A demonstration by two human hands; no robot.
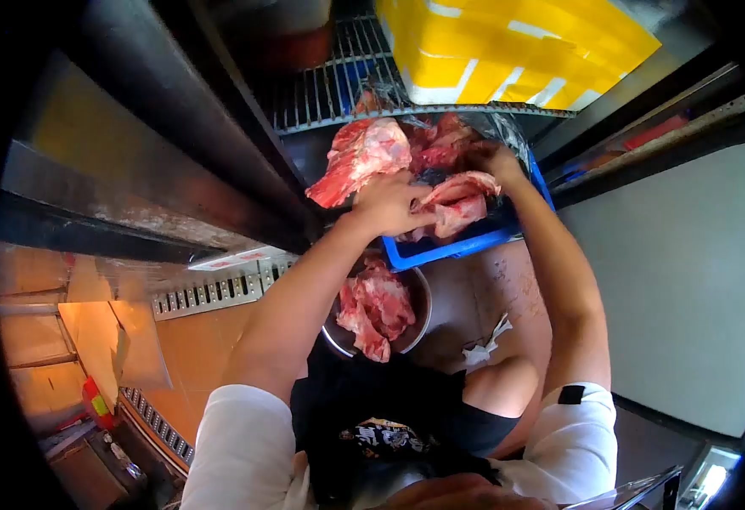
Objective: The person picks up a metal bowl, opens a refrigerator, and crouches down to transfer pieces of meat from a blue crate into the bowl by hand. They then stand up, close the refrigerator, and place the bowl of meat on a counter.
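Note:
Pieces of raw meat on the bone lie heaped in a blue crate (pixel 453 249). My left hand (pixel 387 204) grips a meat piece (pixel 457 204) near the crate's front edge, its fingers curled over the meat. Just above that hand, a large pale and red piece (pixel 364 157) sits at the crate's left side. My right hand (pixel 493 163) reaches in at the crate's right side; its fingertips are hidden among the meat. Below the crate, a round metal bowl (pixel 428 310) holds more raw meat (pixel 377 306).
A wire shelf (pixel 313 104) runs above the crate and bears a yellow box with white tape (pixel 517 51). Dark metal frames stand on both sides, with a pale panel (pixel 678 272) at the right. A drain grate (pixel 211 293) and cardboard (pixel 113 336) lie at the left.

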